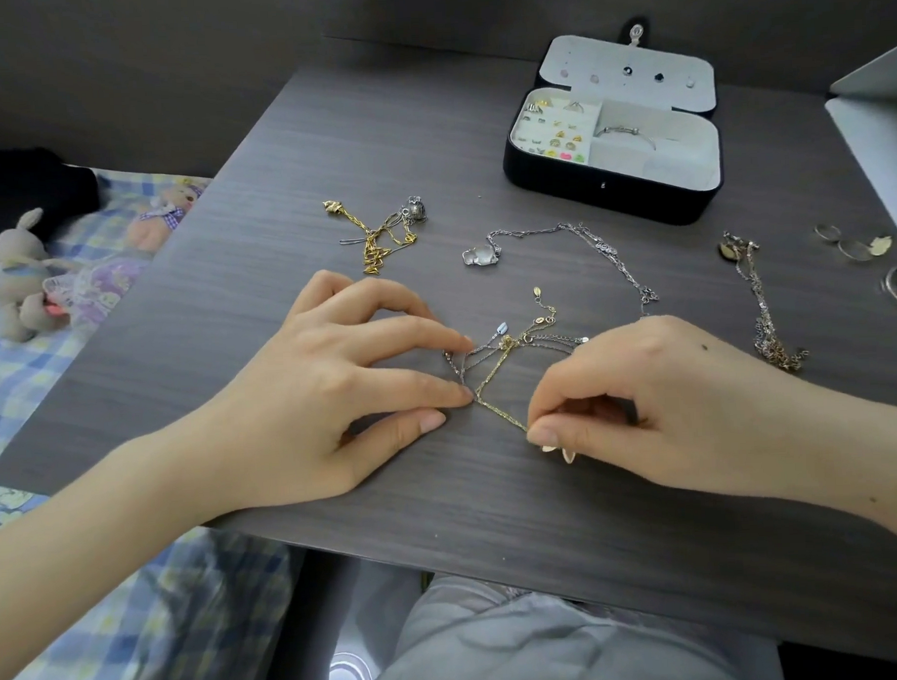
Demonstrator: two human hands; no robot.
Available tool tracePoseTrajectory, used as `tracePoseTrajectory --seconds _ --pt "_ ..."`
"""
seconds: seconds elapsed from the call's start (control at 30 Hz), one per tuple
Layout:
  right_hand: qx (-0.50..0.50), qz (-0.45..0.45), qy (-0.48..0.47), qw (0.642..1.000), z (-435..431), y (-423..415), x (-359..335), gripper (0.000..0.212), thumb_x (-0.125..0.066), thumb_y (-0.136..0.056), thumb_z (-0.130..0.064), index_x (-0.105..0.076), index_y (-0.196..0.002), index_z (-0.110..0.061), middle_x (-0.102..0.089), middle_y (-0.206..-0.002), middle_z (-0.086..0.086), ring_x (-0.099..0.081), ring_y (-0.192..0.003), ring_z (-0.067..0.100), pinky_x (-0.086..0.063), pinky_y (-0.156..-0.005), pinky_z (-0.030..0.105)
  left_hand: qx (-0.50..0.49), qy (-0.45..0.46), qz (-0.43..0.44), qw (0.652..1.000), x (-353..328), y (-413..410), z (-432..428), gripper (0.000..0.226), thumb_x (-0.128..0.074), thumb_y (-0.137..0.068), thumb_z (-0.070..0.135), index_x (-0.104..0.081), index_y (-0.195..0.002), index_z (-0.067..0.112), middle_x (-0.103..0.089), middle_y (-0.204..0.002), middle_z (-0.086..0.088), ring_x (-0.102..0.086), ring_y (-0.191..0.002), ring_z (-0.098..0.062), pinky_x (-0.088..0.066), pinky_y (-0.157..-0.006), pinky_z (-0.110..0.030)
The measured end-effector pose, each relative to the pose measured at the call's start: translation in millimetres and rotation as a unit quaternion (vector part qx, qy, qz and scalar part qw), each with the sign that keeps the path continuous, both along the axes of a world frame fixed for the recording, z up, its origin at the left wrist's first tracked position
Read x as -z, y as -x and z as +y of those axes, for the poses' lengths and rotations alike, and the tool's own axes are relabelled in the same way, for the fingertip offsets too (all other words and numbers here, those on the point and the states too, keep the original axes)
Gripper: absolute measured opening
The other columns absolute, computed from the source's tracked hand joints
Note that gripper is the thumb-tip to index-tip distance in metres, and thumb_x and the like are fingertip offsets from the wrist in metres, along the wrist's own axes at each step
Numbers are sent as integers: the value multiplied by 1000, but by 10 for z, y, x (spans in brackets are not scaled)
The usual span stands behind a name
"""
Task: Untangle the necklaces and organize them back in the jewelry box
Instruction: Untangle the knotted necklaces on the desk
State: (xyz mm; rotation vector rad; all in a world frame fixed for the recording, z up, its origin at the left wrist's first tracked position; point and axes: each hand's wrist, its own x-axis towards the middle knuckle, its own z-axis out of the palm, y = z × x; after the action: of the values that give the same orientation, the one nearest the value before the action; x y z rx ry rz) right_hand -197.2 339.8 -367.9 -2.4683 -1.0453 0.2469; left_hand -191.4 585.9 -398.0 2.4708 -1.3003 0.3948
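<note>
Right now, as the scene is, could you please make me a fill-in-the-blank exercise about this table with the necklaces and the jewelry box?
1. The right hand pinches a chain whose colour is ____.
2. The lid of the jewelry box stands ____.
3. The plush rabbit lies to the ____ of the table.

Missing words: gold; open; left.

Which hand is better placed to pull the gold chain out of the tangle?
Probably the right hand: its fingers pinch the gold chain, while the left hand presses the silver chain down.
</note>
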Motion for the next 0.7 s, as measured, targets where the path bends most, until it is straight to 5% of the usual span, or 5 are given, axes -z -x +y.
tracePoseTrajectory --seconds 0.17,0.7 --pt "55 -60 -17 997 105 -72 17 22 -49 -80 -44 -66 -79 -31 -48 -58 -20 -41 -56 -3 -36 -55 19 -5 17 -17 1000 -12 15 18 23 -54 -92 31 -77 -95 26 -64 -119 2 -57 -105 -26 -38 -81 -49" --pt "131 -26 44 990 299 -124 13 17 -61 -78 -38 -52 -65 -33 -52 -56 -16 -48 -67 -4 -29 -57 11 -11 -19 -7 1000 -5 18 11 24 -53 -91 34 -74 -103 33 -64 -113 2 -53 -99 -26 -36 -78 -47"
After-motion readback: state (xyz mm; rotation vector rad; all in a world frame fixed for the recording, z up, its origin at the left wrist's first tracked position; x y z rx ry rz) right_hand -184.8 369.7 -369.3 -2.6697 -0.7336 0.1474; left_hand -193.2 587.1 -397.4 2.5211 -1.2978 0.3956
